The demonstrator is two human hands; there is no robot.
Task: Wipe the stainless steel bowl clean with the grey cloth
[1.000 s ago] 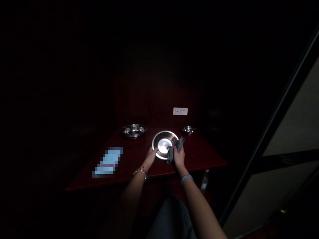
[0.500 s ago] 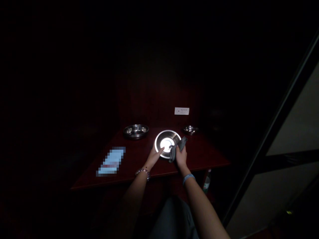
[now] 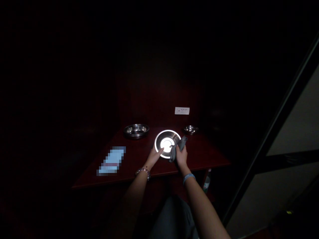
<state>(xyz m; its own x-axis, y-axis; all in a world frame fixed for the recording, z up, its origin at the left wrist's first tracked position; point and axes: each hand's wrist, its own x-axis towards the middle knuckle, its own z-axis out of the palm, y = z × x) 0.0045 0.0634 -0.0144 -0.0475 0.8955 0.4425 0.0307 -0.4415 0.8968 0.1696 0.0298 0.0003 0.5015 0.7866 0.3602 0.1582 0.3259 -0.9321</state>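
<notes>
A shiny steel bowl (image 3: 167,145) is tilted toward me above the front half of the dark red table. My left hand (image 3: 153,158) grips its lower left rim, with the thumb over the inside. At the right rim, my right hand (image 3: 181,156) is closed on a dark grey cloth (image 3: 174,153), which lies over the edge and partly inside the bowl. The fingers of both hands are mostly hidden behind the bowl and the cloth.
On the dark red table (image 3: 139,159), a wide steel basin (image 3: 136,131) stands at the back left and smaller steel bowls (image 3: 191,129) at the back right. A blurred pale blue object (image 3: 112,161) lies at left. A bottle (image 3: 206,182) stands below the tabletop. A socket (image 3: 182,111) is on the wall.
Hardly anything differs. The cloth in my right hand has shifted very slightly at the bowl's right rim; the bowl and my left hand stay in place.
</notes>
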